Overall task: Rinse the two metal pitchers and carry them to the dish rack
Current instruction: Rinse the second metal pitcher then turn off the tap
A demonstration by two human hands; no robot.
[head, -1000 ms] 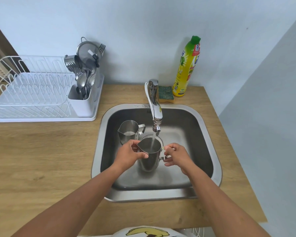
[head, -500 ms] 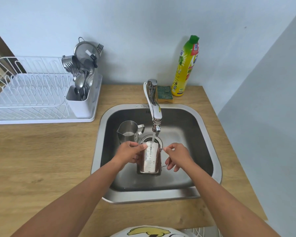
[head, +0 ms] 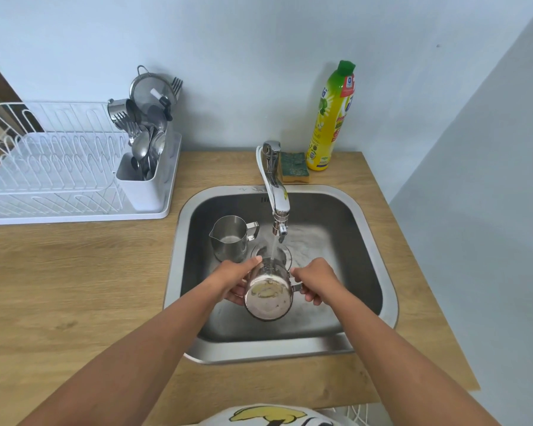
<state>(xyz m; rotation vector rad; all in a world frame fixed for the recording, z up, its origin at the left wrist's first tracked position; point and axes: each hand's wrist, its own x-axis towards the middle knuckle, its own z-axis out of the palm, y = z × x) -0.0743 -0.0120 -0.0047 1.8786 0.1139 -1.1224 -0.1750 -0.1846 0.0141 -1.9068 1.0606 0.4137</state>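
Both hands, left hand [head: 233,279] and right hand [head: 316,281], clasp the upended pitcher [head: 268,292] under the faucet [head: 279,207]; its wet steel could slip, striking the second pitcher [head: 230,238].

Both bare forearms reach up from the bottom of the frame toward its centre. The left hand [head: 234,279] and right hand [head: 316,281] each keep a closed grip, wrists straight.

Both forearms bare, no sleeves, watch or rings visible. Left hand [head: 232,279] and right hand [head: 316,279] ungloved. White garment [head: 268,416] with yellow-black print, bottom centre of frame.
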